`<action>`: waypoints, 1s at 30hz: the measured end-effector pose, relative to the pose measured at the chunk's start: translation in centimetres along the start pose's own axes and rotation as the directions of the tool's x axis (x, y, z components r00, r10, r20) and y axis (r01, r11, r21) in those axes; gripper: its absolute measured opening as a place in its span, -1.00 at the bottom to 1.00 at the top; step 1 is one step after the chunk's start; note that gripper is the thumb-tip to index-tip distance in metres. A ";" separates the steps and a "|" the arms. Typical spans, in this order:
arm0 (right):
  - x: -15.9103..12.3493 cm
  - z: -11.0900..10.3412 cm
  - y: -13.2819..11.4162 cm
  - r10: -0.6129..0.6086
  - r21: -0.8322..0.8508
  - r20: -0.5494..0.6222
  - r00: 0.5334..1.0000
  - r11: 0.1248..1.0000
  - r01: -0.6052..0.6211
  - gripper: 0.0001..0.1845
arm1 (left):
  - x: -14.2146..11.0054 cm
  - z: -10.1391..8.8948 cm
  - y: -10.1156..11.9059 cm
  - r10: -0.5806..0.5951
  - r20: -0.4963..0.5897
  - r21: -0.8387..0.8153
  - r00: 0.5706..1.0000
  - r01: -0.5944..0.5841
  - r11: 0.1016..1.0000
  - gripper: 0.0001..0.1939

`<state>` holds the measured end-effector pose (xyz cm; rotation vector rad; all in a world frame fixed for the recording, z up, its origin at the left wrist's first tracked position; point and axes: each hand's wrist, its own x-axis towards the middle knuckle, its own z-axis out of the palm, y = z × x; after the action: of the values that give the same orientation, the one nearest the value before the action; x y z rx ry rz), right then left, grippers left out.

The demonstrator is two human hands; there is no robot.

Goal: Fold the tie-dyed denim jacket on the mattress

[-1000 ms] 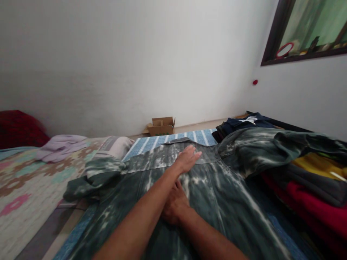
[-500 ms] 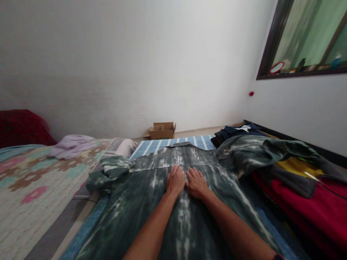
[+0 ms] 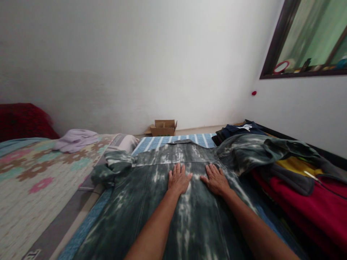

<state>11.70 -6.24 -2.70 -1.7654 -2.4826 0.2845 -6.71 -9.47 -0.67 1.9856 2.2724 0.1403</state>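
Jacket [image 3: 162, 202] hem cut off; hands [image 3: 177, 178] flat.

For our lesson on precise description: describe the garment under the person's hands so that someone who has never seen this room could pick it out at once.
Start at the blue striped mat that runs toward the far wall. The jacket lies spread flat along it, with the left hand and right hand pressed palm-down on it. Unlike the plain red, yellow and navy clothes piled to its right, it is dark green with bleached white streaks.

My left hand [image 3: 178, 179] and right hand [image 3: 216, 180], crossed a second ago, then side by side, now lie flat and apart on the jacket [image 3: 189, 216].
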 end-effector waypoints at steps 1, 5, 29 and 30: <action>-0.1 0.0 0.6 0.019 -0.013 0.003 1.000 1.000 -0.019 -0.18 | 0.0 0.0 0.0 0.001 0.000 0.000 1.000 -0.001 1.000 -0.27; -0.4 0.0 2.6 0.118 -0.040 -0.004 0.993 0.992 -0.118 -0.17 | 0.1 0.3 -0.1 0.010 0.002 0.005 1.000 -0.010 1.000 -0.27; -0.3 0.6 3.4 0.205 0.004 -0.048 0.978 0.979 -0.205 -0.14 | 0.5 0.1 0.1 -0.011 0.017 0.059 1.000 0.010 0.998 -0.28; -0.3 0.6 3.4 0.204 0.004 -0.048 0.978 0.979 -0.204 -0.14 | 0.5 0.1 0.1 -0.012 0.017 0.061 1.000 0.011 0.998 -0.28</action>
<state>14.85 -5.48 -3.93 -2.0052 -2.2724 0.2507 -6.63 -8.96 -0.79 1.9940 2.3040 0.0523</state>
